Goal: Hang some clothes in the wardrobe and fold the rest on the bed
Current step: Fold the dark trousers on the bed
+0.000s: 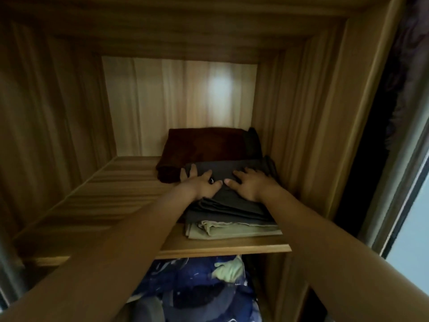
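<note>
I held the left grip point(201, 185) and right grip point(250, 185) spread flat on the grey folded garment point(232, 202). It topped a beige garment point(234, 230) on the right of the wardrobe shelf point(209, 249), with a brown cloth point(204, 147) farther back.

Blue patterned fabric bundle point(197, 287) bottom centre; dark curtain point(412, 54) upper right; pale pane point(415, 233) beneath.

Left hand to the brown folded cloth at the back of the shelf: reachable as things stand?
Probably yes. The left hand lies flat on the grey folded garment, fingertips near the brown cloth right behind it. Nothing stands between them and the hand holds nothing.
</note>
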